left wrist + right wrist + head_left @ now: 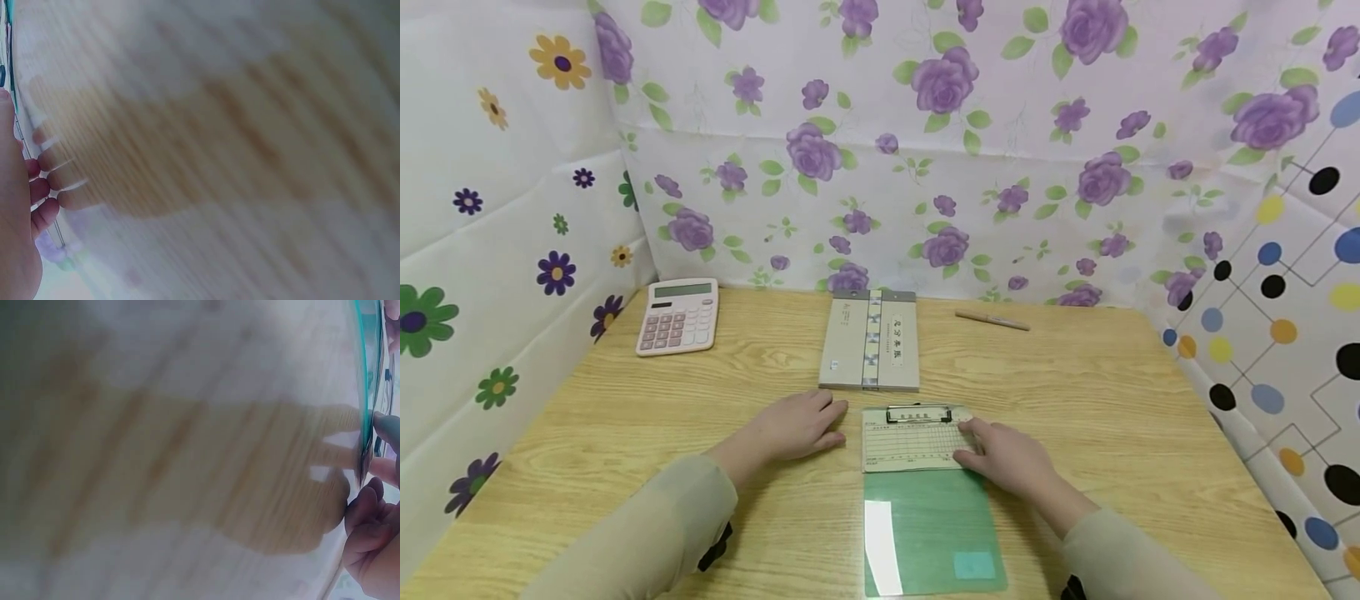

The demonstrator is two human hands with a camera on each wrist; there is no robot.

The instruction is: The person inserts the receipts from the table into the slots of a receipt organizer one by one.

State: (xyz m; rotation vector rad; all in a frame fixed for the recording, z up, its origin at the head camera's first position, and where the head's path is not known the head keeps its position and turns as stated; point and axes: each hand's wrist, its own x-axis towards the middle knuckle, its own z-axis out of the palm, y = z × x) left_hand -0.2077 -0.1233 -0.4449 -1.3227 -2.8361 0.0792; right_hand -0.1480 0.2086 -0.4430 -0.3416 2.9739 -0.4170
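A translucent green clipboard [928,525] lies flat on the wooden table, a pad of printed forms [910,446] under its black metal clip [919,414]. My right hand [1011,454] is at its upper right side, with thumb and index finger resting on the forms. The right wrist view shows its other fingers [365,519] bent beside the board's edge. Left of the clipboard, my left hand [801,425] rests on the table with fingers loosely bent and nothing in it. Its fingertips come near the lower left corner of a banded stack of grey-beige booklets [846,342].
A pink and white calculator [677,317] lies at the back left. Toward the back right is a tan pen [992,320]. Flower-patterned cloth [880,200] borders the table's back and left, and dotted cloth [1285,333] its right.
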